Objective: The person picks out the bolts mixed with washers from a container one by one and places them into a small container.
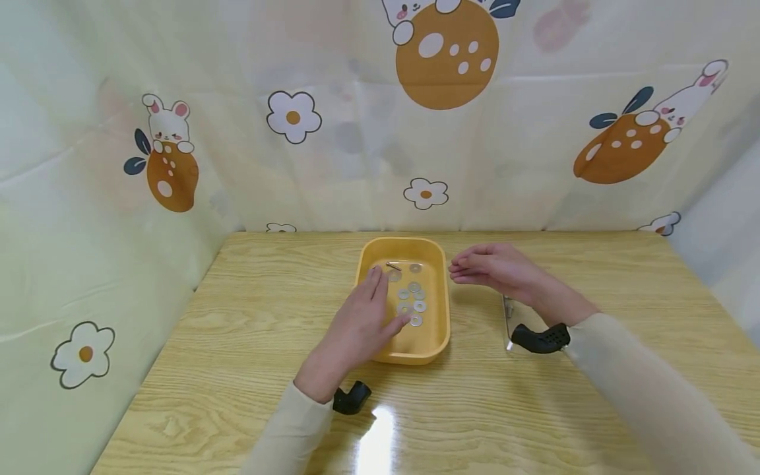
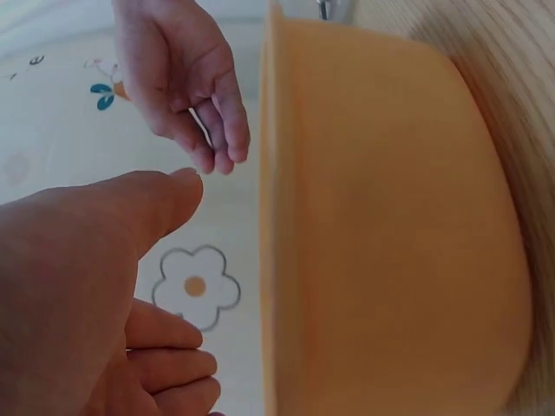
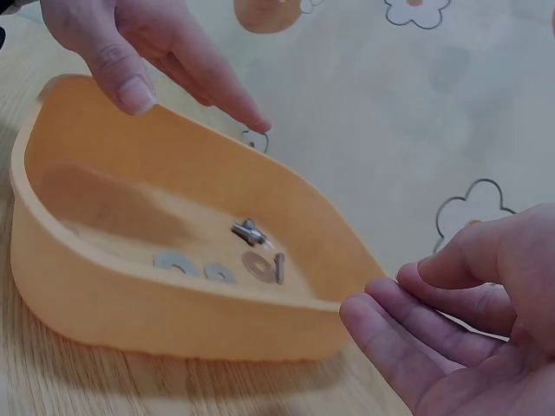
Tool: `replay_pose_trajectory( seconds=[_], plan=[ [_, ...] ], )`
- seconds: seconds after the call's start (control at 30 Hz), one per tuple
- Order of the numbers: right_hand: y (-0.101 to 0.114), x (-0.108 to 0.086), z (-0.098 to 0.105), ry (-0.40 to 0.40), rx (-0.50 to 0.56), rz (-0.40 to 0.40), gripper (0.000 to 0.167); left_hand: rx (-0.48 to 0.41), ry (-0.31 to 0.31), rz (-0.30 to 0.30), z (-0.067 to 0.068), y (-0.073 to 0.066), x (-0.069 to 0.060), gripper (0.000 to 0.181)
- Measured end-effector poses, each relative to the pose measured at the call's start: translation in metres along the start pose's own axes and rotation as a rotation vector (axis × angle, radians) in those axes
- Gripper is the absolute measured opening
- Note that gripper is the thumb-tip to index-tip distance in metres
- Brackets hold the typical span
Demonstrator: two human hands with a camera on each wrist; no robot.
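Note:
A yellow plastic tray (image 1: 411, 359) stands on the table with several flat washers (image 1: 416, 320) and a small screw (image 1: 393, 266) inside. In the right wrist view more small metal screws (image 3: 249, 231) lie close together on the tray floor. My left hand (image 1: 359, 323) hovers over the tray's left side, fingers extended and thumb apart, holding nothing visible. To the right of the tray hovers my right hand (image 1: 499, 270), its fingers loosely bent and close together. Nothing shows between its fingertips in the right wrist view, and they are near the tray's rim.
Under the right wrist lies a thin metal piece (image 1: 507, 323), partly hidden by the hand and the black wrist mount (image 1: 540, 338). The wood-grain table (image 1: 255, 310) ends at a patterned curtain (image 1: 356, 165) behind and at the left.

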State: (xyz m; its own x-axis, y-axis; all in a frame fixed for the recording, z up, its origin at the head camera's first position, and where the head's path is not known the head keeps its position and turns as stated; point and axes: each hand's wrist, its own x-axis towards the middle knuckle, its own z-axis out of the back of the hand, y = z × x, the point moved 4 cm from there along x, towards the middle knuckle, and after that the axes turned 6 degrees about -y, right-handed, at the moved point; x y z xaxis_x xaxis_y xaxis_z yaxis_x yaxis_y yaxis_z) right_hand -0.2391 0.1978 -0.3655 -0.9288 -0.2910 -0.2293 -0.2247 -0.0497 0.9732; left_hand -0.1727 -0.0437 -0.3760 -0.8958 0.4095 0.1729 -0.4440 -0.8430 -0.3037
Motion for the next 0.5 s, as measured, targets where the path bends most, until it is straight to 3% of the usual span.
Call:
replay_pose_trajectory(
  seconds=[0.3,0.5],
  plan=[
    [-0.004,0.016,-0.022,0.030,0.005,0.006,0.039,-0.037,-0.024,0.006,0.000,0.016,-0.012,0.096],
    [-0.010,0.032,-0.030,0.096,0.032,0.067,0.037,-0.038,0.009,0.030,-0.003,0.021,-0.020,0.108]
  ],
)
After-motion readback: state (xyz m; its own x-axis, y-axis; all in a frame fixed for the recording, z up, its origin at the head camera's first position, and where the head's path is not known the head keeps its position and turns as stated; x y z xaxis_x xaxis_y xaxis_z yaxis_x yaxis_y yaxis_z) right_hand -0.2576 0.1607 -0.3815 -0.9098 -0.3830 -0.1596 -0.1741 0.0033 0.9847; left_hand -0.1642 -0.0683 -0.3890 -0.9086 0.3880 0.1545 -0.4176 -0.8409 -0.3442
